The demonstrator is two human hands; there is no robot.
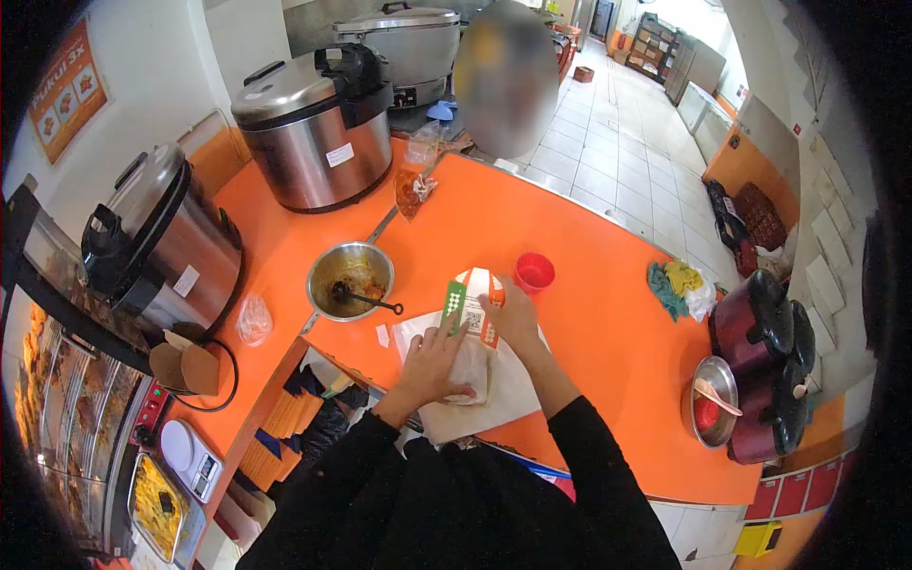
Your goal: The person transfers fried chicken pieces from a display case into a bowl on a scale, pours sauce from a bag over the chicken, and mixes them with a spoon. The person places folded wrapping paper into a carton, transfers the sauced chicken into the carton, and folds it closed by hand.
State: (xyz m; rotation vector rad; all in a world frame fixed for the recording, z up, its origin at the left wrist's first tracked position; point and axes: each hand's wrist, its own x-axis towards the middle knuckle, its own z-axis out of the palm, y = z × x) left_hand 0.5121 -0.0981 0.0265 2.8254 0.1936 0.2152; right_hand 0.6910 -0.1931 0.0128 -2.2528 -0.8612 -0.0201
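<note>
A white paper food pack [473, 318] with orange and green print and a QR code stands in front of me. My left hand [435, 363] grips its left side, the fingers lying along it and the thumb lower down by a whitish wrapped part [468, 375]. From the right, my right hand [513, 315] closes on the pack's upper edge. Pale paper sheets [518, 404] lie beneath both hands. To the left is a metal pan [325, 296] holding brown sauce and a black ladle [370, 300]. A red plastic cup [534, 273] sits just beyond my right hand.
Large rice cookers [309, 142] line the orange counter's [617, 380] left and back. At right are a steel bowl [698, 432] with a pink spoon, dark red containers [760, 380] and crumpled cloths [682, 285]. A bag of red sauce [412, 190] lies behind the pan. Another person [506, 76] is beyond the counter.
</note>
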